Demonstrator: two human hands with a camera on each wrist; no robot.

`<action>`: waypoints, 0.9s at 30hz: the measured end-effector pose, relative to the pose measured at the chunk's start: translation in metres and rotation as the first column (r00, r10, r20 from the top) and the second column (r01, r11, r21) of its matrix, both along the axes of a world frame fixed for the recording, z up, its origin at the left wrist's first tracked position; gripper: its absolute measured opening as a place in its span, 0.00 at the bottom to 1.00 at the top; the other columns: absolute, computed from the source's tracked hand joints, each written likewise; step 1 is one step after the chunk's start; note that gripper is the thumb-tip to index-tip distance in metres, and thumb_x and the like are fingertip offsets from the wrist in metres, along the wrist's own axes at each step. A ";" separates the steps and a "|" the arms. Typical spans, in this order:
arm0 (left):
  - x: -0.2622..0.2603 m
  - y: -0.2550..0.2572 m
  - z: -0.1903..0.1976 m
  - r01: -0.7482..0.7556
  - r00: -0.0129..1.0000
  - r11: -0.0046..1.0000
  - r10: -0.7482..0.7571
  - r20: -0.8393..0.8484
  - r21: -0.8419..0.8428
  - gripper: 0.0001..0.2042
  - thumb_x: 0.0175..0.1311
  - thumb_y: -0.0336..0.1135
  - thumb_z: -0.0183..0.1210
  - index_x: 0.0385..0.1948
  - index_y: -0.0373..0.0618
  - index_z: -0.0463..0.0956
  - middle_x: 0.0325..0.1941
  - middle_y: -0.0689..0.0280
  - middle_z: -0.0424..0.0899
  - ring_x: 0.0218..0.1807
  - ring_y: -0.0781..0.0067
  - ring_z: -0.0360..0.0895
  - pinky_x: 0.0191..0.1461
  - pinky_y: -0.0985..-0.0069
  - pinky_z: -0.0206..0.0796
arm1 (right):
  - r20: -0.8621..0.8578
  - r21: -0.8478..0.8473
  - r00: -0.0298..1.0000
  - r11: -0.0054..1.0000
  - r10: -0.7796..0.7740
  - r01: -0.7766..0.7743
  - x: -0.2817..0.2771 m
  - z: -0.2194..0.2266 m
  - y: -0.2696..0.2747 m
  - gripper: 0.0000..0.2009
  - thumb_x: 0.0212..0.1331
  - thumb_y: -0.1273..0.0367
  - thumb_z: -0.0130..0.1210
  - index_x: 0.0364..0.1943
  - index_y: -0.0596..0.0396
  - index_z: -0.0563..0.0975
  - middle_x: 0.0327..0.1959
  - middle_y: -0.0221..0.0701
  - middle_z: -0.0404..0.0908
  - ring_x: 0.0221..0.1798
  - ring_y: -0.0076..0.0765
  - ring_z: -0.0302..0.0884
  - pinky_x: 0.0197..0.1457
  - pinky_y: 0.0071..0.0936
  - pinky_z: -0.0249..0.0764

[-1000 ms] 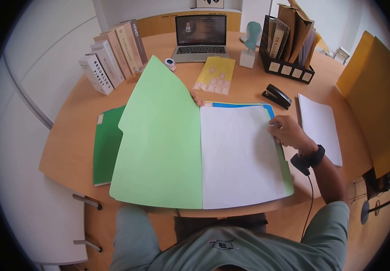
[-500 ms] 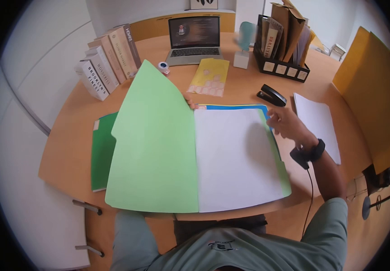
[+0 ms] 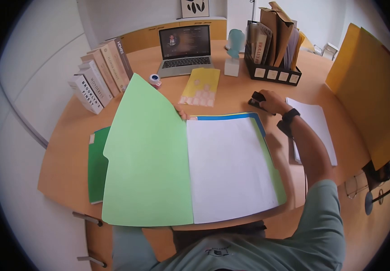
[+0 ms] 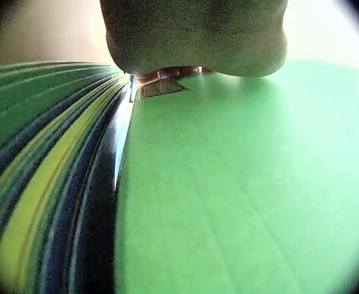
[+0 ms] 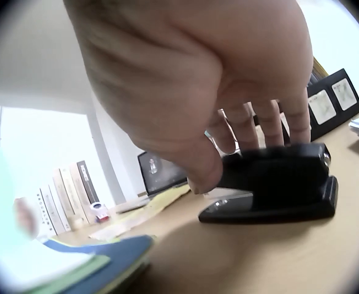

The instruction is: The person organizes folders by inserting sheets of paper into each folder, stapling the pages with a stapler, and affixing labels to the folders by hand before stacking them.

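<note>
In the head view a light green folder [image 3: 147,171] stands opened, its left cover raised. White paper [image 3: 231,167] lies on its right side, over a blue folder [image 3: 222,117]. My left hand [image 3: 182,113] grips the cover at its top edge near the fold; most of that hand is hidden behind the cover. The left wrist view shows the palm [image 4: 194,37] close over the green sheet, beside several layered folder edges. My right hand [image 3: 274,103] reaches over the black stapler [image 5: 277,184] and grips it, thumb on the near side, fingers on the far side. The stapler's base is on the table.
A dark green folder [image 3: 98,162] lies at the left, a white paper stack [image 3: 314,126] at the right. Behind are books [image 3: 100,74], a tape dispenser [image 3: 155,80], a yellow envelope [image 3: 199,86], a laptop [image 3: 185,43], a teal-headed figure [image 3: 235,45] and a black file holder [image 3: 274,74].
My right hand has left the folder's right edge, moved up and taken hold of the stapler. The left hand keeps its hold on the raised cover. The head view has shifted slightly.
</note>
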State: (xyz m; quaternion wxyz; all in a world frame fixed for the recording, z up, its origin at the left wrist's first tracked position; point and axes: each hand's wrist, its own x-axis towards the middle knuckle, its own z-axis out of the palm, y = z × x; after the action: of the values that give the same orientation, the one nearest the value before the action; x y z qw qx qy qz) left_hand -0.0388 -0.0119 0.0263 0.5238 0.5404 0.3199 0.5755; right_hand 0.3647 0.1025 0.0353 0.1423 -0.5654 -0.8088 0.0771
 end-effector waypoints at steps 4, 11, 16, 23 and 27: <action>-0.002 0.002 0.001 -0.007 1.000 1.000 0.007 0.001 -0.001 0.17 0.73 0.40 0.48 0.52 0.35 0.72 0.48 0.64 0.78 0.50 0.75 0.72 0.51 0.74 0.65 | -0.181 0.202 0.972 0.973 0.147 -0.110 -0.030 0.016 -0.018 0.18 0.53 0.75 0.57 0.50 0.62 0.77 0.46 0.52 0.81 0.52 0.61 0.78 0.57 0.46 0.73; -0.003 0.004 0.003 -0.011 1.000 1.000 0.011 0.001 -0.006 0.17 0.73 0.40 0.48 0.51 0.35 0.72 0.47 0.65 0.78 0.49 0.75 0.72 0.51 0.75 0.66 | -0.122 0.120 0.895 0.901 0.430 -0.417 -0.115 0.046 -0.055 0.19 0.51 0.77 0.57 0.51 0.61 0.77 0.46 0.49 0.82 0.51 0.59 0.78 0.55 0.46 0.74; -0.006 0.003 0.004 -0.014 1.000 1.000 0.014 -0.002 -0.006 0.16 0.73 0.40 0.48 0.51 0.35 0.72 0.47 0.65 0.78 0.49 0.76 0.72 0.50 0.75 0.66 | -0.082 0.098 0.870 0.873 0.486 -0.478 -0.143 0.036 -0.057 0.19 0.50 0.78 0.56 0.50 0.60 0.78 0.46 0.47 0.83 0.51 0.59 0.79 0.55 0.46 0.74; -0.008 0.003 0.008 -0.016 1.000 1.000 0.016 0.000 0.003 0.16 0.74 0.40 0.48 0.51 0.35 0.73 0.47 0.65 0.78 0.48 0.76 0.72 0.50 0.75 0.66 | -0.063 0.026 0.838 0.841 0.541 -0.541 -0.140 0.035 -0.058 0.19 0.50 0.79 0.55 0.50 0.59 0.79 0.47 0.47 0.82 0.52 0.58 0.78 0.56 0.45 0.73; -0.010 0.003 0.010 -0.016 1.000 1.000 0.016 -0.001 0.006 0.16 0.74 0.40 0.48 0.50 0.35 0.73 0.46 0.65 0.78 0.48 0.76 0.72 0.49 0.75 0.66 | -0.044 -0.036 0.835 0.834 0.549 -0.550 -0.139 0.040 -0.063 0.20 0.50 0.80 0.54 0.50 0.59 0.79 0.48 0.47 0.82 0.54 0.56 0.77 0.57 0.44 0.72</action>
State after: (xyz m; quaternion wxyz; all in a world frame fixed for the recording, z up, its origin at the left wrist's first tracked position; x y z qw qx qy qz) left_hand -0.0485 -0.0090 0.0359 0.5174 0.5396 0.3229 0.5804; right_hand 0.2261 0.0395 0.0754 0.1136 -0.3115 -0.9325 0.1429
